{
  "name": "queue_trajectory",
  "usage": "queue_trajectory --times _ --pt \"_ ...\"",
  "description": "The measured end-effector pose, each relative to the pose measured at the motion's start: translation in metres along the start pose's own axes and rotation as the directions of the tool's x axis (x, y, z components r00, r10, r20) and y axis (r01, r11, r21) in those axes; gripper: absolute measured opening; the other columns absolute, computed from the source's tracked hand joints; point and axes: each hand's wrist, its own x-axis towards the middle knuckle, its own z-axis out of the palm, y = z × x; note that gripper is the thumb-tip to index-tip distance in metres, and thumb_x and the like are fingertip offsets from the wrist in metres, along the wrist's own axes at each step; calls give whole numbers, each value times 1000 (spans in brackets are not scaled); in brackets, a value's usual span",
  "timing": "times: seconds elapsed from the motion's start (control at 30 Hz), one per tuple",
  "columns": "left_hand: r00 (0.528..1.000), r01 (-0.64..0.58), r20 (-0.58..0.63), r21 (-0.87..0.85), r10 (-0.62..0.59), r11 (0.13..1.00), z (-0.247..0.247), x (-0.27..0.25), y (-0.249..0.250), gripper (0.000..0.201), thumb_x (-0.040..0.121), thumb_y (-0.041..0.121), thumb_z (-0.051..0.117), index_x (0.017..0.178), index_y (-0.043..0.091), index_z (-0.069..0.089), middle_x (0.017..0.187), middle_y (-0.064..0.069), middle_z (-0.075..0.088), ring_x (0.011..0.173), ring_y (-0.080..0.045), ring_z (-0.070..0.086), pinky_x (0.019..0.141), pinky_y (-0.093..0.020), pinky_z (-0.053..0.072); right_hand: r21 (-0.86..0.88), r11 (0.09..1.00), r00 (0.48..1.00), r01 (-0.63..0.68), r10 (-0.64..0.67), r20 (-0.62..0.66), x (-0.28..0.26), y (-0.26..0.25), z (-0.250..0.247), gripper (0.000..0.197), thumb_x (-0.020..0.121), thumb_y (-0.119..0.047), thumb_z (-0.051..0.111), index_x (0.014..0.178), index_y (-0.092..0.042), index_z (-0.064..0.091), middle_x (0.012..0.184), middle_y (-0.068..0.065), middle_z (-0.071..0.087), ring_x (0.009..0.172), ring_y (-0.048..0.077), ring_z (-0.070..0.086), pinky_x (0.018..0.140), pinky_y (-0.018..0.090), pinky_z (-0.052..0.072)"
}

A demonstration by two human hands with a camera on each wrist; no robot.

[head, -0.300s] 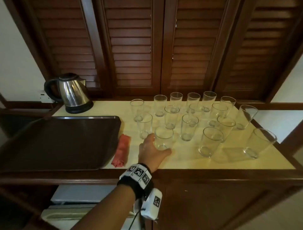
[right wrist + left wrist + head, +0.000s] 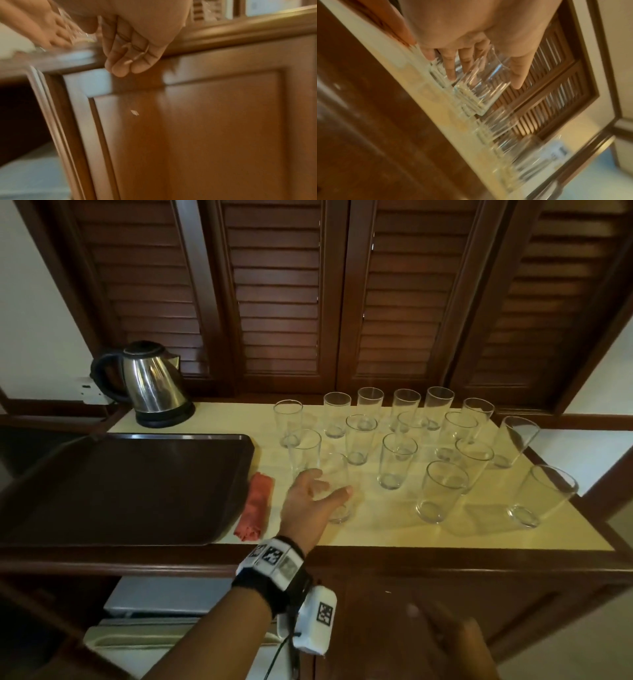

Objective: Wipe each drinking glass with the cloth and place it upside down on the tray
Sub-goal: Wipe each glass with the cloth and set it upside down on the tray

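The left hand [image 2: 310,501] wraps thumb and fingers round a clear drinking glass [image 2: 337,491] that stands upright at the near edge of the cluster of clear glasses [image 2: 397,465] on the pale yellow countertop [image 2: 376,529]. Just left of that glass lies the rolled red cloth [image 2: 255,506], and beyond the cloth sits the dark rectangular tray [image 2: 130,487]. The right hand [image 2: 135,44] hangs below the countertop, fingers loosely curled and holding nothing, before a brown cabinet door [image 2: 214,128].

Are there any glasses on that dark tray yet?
No. In the head view the dark tray holds no glasses; they all stand on the yellow counter to its right.
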Motion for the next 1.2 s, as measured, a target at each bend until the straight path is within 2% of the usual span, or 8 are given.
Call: queue_trajectory --times 0.17,0.33,0.43,0.6,0.8,1.07,1.13,1.2 --pt "995 20 -82 -449 -64 893 -79 -37 12 53 75 45 79 123 23 68 120 -6 73 97 -24 72 75 -39 59 -71 989 990 129 -124 71 85 -93 31 32 98 -41 48 110 -23 72 93 -17 64 78 3 62 65 29 56" --pt "980 37 -146 -541 -137 840 -156 -55 0 54 78 41 73 127 23 61 115 -7 71 99 -30 71 80 -44 54 -135 969 936 208 -157 316 150 -163 85 42 99 -36 52 135 -17 61 127 2 61 117 23 58 96 36 48" --pt "973 63 -153 -547 -174 835 -188 -59 -19 46 83 27 75 126 19 57 118 -14 66 98 -36 67 80 -46 52 -185 955 894 231 -134 427 172 -191 124 40 100 -33 51 136 -18 56 136 5 53 124 28 53 102 38 44" --pt "989 38 -106 -497 -104 867 -221 -68 -34 60 81 19 74 138 13 56 122 -11 72 99 -29 71 79 -43 55 -305 939 899 162 -13 437 180 -207 168 43 96 -36 49 132 -13 45 138 9 45 117 34 54 96 42 48" --pt "998 35 -29 -501 -57 864 -232 -57 -34 49 81 21 76 128 12 65 124 -10 72 92 -18 69 75 -34 54 -391 919 943 57 80 324 180 -205 182 66 92 -29 61 144 -6 28 135 13 47 116 32 56 93 39 51" --pt "993 112 99 -518 -71 848 -209 -33 -24 57 76 23 80 129 13 62 117 -7 73 88 -14 70 71 -29 52 -398 913 916 -84 228 330 172 -189 146 58 90 -8 55 144 -27 42 135 12 48 123 31 49 100 38 47" --pt "991 119 122 -542 -63 832 -204 -25 -21 59 75 22 82 129 10 61 114 -7 74 87 -12 71 69 -28 49 -210 954 914 -213 271 301 171 -186 125 43 93 -10 56 134 -25 56 118 8 60 101 23 64 82 35 57" --pt "985 130 164 -535 -48 835 -199 -17 -16 58 76 19 82 128 7 62 109 -8 74 83 -10 69 65 -26 46 137 941 938 -310 279 205 173 -192 98 25 99 -23 61 124 -25 63 89 6 68 59 12 65 52 29 56"
